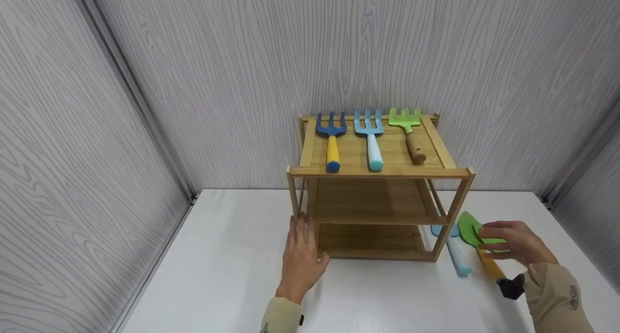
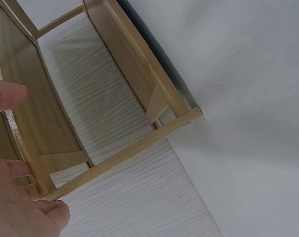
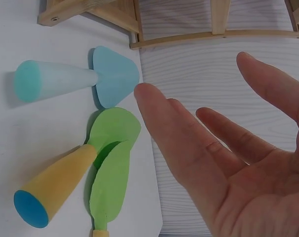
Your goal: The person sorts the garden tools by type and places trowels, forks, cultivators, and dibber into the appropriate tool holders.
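My left hand [image 1: 302, 260] is at the left front post of a wooden three-tier rack [image 1: 382, 221]. Its fingers look straight and lie along the post, with the thumb [image 2: 9, 95] spread apart from them. Over the table on the right, my right hand [image 1: 516, 243] has its fingers spread and holds nothing. Close by lies a green trowel [image 3: 112, 126] with a yellow handle, partly overlapped by a second green trowel [image 3: 110, 187]. Beside them is a light blue trowel [image 3: 117, 76] with a pale handle, partly behind the rack's right front post in the head view.
On the rack's top tier lie a dark blue hand fork [image 1: 332, 144] with a yellow handle, a light blue hand fork [image 1: 372, 144] and a green rake [image 1: 409, 136] with a brown handle. Grey wood-grain walls [image 1: 232, 81] enclose the white table [image 1: 218, 255].
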`<state>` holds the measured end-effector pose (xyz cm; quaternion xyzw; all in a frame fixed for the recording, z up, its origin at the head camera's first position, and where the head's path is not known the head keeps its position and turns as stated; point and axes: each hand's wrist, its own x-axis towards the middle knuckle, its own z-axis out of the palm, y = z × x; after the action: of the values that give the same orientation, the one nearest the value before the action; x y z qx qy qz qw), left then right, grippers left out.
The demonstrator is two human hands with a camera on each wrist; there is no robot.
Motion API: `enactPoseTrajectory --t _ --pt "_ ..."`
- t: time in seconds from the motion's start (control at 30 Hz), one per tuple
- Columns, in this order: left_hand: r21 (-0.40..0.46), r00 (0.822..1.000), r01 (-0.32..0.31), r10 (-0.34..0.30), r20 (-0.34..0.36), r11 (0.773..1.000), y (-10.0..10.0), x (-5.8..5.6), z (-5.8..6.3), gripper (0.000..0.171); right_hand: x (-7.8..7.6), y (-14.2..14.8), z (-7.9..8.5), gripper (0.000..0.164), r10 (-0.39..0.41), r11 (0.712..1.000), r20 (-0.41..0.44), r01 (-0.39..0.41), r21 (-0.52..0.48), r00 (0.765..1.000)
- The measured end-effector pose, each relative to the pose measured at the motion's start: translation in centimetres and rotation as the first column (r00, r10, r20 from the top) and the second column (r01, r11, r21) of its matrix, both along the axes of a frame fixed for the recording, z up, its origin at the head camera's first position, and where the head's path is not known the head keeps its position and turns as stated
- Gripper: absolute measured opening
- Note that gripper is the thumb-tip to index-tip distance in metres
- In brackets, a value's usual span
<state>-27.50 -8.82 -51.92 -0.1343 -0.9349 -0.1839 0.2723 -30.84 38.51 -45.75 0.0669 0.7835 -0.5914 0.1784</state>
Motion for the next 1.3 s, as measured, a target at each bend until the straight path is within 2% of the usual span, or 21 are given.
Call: enactPoseTrajectory --t 0.23,0.5,0.87,1.3 --pt "-0.001 1.0 0.002 -0.002 -0.007 1.0 -0.1 0.0 0.0 0.082 -0.2 -0.3 -0.8 0.076 0.004 0.999 0.007 -0.004 0.047 1.0" --pt "0.006 1.0 0.007 -0.007 -0.019 1.0 -0.1 -0.1 0.2 0.083 -0.5 -0.9 -2.2 0.068 -0.006 1.0 0.017 0.005 0.024 1.0" --pt "-0.001 1.0 0.0 0.0 -0.01 1.0 -0.1 -0.2 0.2 0.082 -0.8 -1.0 -2.8 0.067 -0.026 0.999 0.046 0.024 0.042 0.999" --pt "-0.005 1.0 -0.004 0.004 0.006 1.0 0.0 -0.1 -0.1 0.083 -1.0 -1.5 -3.5 0.059 -0.055 0.997 0.082 0.05 0.057 0.995"
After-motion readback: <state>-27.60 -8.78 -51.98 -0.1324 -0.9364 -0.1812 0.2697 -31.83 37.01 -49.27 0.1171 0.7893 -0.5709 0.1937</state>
